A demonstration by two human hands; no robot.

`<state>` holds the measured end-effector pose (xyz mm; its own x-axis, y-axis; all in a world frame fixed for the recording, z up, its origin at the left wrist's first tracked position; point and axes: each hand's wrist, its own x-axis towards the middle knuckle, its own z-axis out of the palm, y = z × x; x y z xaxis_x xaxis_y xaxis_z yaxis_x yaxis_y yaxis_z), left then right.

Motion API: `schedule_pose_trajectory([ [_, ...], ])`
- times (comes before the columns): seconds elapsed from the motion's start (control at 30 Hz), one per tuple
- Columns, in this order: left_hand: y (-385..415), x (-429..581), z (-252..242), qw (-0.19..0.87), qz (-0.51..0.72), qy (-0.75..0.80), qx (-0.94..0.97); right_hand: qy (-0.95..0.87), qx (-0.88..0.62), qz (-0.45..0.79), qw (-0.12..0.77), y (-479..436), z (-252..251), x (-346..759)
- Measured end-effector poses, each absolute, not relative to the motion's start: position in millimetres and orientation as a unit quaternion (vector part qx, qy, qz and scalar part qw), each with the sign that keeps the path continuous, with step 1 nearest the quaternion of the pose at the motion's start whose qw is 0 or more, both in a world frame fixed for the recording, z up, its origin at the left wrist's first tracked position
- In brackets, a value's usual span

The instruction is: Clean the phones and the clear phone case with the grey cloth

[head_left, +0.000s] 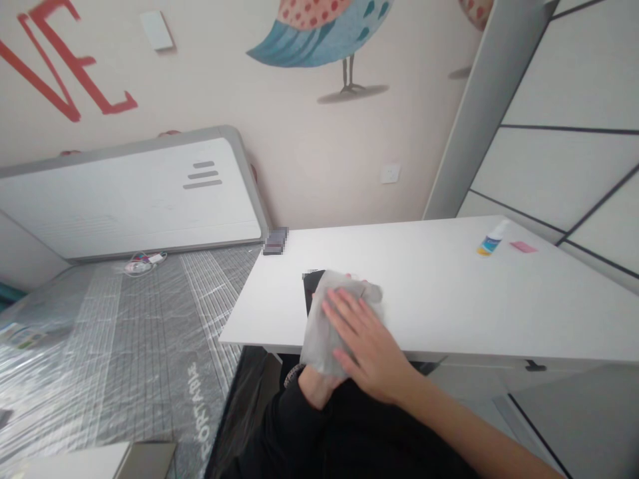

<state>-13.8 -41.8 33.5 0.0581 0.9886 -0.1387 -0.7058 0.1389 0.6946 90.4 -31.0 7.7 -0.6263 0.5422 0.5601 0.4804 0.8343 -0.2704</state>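
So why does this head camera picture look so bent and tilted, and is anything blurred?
In the head view, the wide lens stretches the edges, so the white desk slants and the wall panels lean. A small dark object is blurred into pixel blocks. The light is soft, with faint shadows, and the right hand on the grey cloth looks fairly sharp.

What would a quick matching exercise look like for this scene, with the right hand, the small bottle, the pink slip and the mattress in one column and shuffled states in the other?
Things:
1. Right hand
2. Small bottle
3. Pink slip
4. Mattress

States:
A. Wrapped in clear plastic
B. Lying flat near the bottle on the white desk
C. Pressed on a gray cloth
D. Bearing a blue and yellow label

Right pairs: 1-C, 2-D, 3-B, 4-A
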Motion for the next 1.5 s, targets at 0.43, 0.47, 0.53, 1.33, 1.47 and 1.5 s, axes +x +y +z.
schedule_pose_trajectory([
  [0.43, -45, -9, 63, 0.791, 0.545, 0.267, 0.075, -0.842, -0.25, 0.091, 0.468, 24, 14, 103],
  [0.47, -44, -9, 64, 0.79, 0.549, 0.263, 0.074, -0.833, -0.272, 0.09, 0.474, 16, 13, 99],
  [0.53, -38, -12, 65, 0.783, 0.562, 0.259, 0.063, -0.831, -0.293, 0.084, 0.466, -5, 8, 90],
  [1.33, -32, 0, 46, 0.703, 0.632, 0.26, 0.199, -0.786, -0.358, 0.148, 0.481, 4, 15, 76],
  [1.47, -26, -11, 57, 0.66, 0.68, 0.232, 0.219, -0.803, -0.324, 0.18, 0.467, -32, -5, 66],
  [1.5, -25, -14, 58, 0.643, 0.688, 0.234, 0.241, -0.797, -0.33, 0.2, 0.464, -42, -11, 64],
])
